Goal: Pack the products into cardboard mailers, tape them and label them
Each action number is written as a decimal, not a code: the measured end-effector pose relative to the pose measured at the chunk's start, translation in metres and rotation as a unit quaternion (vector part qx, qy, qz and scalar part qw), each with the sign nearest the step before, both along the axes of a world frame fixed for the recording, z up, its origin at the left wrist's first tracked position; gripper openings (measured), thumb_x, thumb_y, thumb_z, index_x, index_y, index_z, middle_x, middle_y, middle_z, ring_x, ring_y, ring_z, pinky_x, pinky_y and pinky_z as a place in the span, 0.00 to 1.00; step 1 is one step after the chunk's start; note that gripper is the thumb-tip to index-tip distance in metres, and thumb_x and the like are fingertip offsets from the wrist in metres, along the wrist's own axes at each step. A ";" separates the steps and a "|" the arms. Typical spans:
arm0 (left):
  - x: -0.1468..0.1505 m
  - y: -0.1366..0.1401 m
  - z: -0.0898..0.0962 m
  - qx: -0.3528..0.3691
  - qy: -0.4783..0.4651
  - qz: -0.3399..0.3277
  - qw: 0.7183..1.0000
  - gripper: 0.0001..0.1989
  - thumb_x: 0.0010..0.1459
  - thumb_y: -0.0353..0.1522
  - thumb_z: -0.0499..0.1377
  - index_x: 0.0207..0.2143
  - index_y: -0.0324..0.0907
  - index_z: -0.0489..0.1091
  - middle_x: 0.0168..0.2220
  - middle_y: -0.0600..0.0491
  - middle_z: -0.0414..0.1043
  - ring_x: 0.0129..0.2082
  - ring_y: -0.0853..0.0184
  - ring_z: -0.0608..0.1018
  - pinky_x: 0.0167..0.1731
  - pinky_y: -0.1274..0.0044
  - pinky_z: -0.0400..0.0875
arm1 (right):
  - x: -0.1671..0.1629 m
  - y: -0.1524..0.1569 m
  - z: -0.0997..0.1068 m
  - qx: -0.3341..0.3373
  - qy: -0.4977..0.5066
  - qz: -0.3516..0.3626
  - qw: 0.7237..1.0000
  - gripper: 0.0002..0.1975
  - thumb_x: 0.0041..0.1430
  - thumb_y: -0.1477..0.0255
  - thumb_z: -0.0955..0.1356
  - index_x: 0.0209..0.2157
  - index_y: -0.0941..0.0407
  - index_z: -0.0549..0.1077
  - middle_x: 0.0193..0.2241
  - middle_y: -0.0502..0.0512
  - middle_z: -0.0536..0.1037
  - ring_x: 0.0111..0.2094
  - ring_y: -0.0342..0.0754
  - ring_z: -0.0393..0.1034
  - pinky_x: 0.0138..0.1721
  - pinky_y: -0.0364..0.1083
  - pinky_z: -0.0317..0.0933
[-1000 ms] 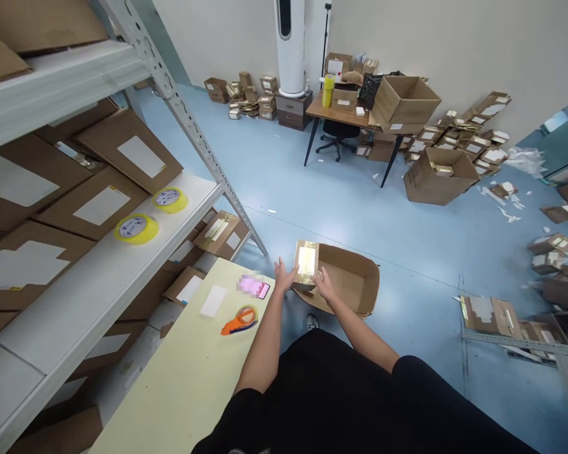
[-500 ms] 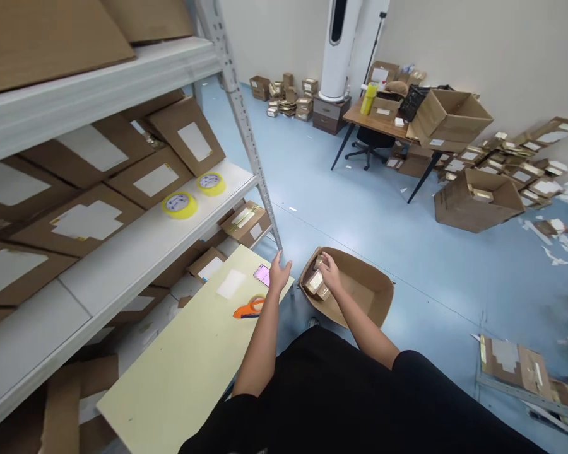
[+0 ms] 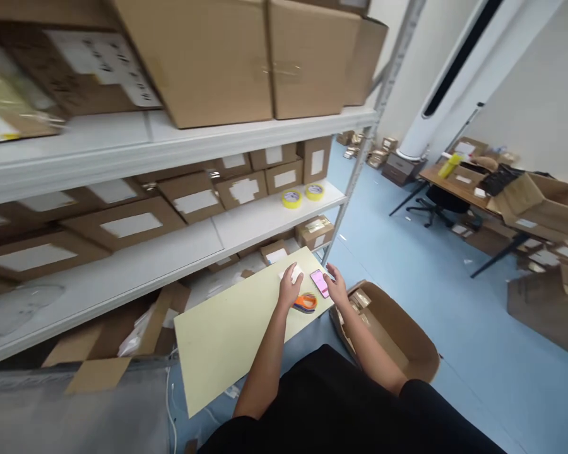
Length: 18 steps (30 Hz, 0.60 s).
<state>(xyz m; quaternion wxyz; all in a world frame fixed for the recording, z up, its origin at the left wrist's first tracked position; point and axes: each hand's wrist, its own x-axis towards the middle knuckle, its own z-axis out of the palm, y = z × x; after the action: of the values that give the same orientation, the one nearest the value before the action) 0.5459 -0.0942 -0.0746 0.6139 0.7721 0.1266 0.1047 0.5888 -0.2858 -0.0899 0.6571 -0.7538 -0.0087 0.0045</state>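
Observation:
My left hand (image 3: 290, 289) hovers over the pale yellow tabletop (image 3: 231, 334), thumb apart from the fingers, in front of a white slip of paper (image 3: 295, 272) that it partly covers. Just below it lies an orange tool with a ring-shaped part (image 3: 307, 301), perhaps a tape dispenser. My right hand (image 3: 337, 289) is at the table's right end, its fingers apart and nothing visible in it. Its thumb overlaps the edge of a phone with a lit pink screen (image 3: 319, 284); whether they touch I cannot tell. Below my right forearm, an open carton (image 3: 407, 328) holds several small taped packages (image 3: 361, 299).
Metal shelving (image 3: 180, 249) full of cardboard boxes stands behind the table, its post (image 3: 355, 176) near the table's far corner. Two yellow tape rolls (image 3: 291, 199) lie on the middle shelf. A wooden desk (image 3: 459, 187) and large cartons (image 3: 544, 302) stand to the right.
The view has swung left toward the shelves. My right hand has come up out of the carton to the phone's edge; my left hand has moved from beyond the phone toward the white paper.

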 end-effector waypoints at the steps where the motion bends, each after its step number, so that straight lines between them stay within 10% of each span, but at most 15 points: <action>1: -0.010 0.016 0.001 0.000 -0.006 0.013 1.000 0.26 0.65 0.40 0.60 0.64 0.48 0.67 0.67 0.45 0.66 0.66 0.55 0.69 0.62 0.64 0.67 | -0.004 0.017 0.001 -0.003 -0.007 0.015 1.000 0.30 0.60 0.58 0.69 0.61 0.53 0.72 0.62 0.64 0.73 0.63 0.60 0.67 0.58 0.58 0.67; 10: -0.102 0.128 -0.014 -0.013 -0.001 0.147 0.989 0.25 0.65 0.41 0.60 0.63 0.48 0.68 0.67 0.44 0.66 0.66 0.55 0.69 0.62 0.62 0.67 | -0.042 0.142 0.004 -0.031 -0.045 0.154 0.987 0.28 0.65 0.56 0.67 0.63 0.50 0.70 0.65 0.61 0.71 0.65 0.58 0.65 0.62 0.60 0.64; 18: -0.133 0.120 -0.037 -0.035 0.036 0.201 0.978 0.24 0.65 0.41 0.61 0.62 0.49 0.69 0.67 0.44 0.66 0.65 0.54 0.71 0.60 0.62 0.70 | -0.048 0.133 -0.024 -0.126 -0.036 0.204 0.970 0.27 0.63 0.61 0.67 0.63 0.50 0.70 0.64 0.59 0.71 0.62 0.57 0.67 0.60 0.58 0.66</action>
<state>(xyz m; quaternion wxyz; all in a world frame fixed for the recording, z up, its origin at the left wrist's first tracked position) 0.4131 0.0262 -0.1120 0.6023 0.7118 0.3050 0.1937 0.5405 -0.1529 -0.1135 0.5412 -0.8124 -0.1853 0.1128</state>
